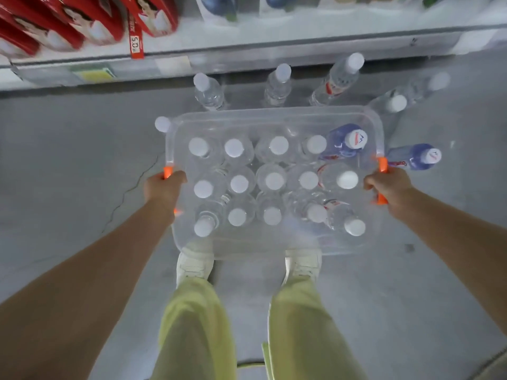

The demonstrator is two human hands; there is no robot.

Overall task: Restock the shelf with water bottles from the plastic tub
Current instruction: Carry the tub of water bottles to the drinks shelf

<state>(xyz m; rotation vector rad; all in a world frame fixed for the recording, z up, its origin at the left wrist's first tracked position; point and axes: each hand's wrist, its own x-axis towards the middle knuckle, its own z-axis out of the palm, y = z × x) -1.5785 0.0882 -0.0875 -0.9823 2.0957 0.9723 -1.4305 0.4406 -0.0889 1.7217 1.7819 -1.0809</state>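
Note:
A clear plastic tub (274, 113) with orange side handles is in front of me, above the grey floor. Several upright water bottles with white caps (274, 180) fill it, and a blue bottle (346, 141) leans in its far right corner. My left hand (164, 187) grips the left orange handle. My right hand (389, 190) grips the right orange handle (382, 164). The white shelf (247, 42) runs across the top of the view, just beyond the tub.
Several water bottles (277, 85) stand on the floor between the tub and the shelf base, and another blue bottle (417, 157) stands right of the tub. Red packages (90, 20) sit on the shelf at upper left. My white shoes (194, 266) are under the tub's near edge.

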